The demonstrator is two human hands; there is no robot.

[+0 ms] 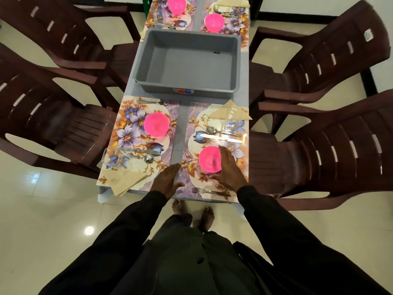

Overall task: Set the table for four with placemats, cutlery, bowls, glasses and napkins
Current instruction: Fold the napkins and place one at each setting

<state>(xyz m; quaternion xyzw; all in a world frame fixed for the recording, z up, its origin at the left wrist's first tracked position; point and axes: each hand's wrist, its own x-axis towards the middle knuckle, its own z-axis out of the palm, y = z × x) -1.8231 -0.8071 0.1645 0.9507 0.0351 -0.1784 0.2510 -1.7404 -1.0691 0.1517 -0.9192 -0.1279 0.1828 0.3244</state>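
Four floral placemats lie on the table, each with a pink bowl. On the near left placemat [127, 116] sit a pink bowl [156, 124], a fork [153, 102], a knife [140, 151], a spoon [146, 158], a glass [112, 157] lying on its side and a beige napkin [121, 180]. The near right placemat [192, 177] carries a pink bowl [208, 159], a knife [221, 137], a spoon [212, 130], an upright glass [232, 120], a napkin [221, 112] and a fork [204, 190]. My left hand [168, 179] hovers flat between the mats. My right hand [228, 169] lies open beside the near right bowl.
An empty grey tub [187, 60] stands mid-table. Beyond it are two more pink bowls [176, 5] [213, 22] on placemats. Four dark brown plastic chairs [63, 116] [331, 145] flank the table's sides. My bare feet stand on the glossy tiled floor [63, 220].
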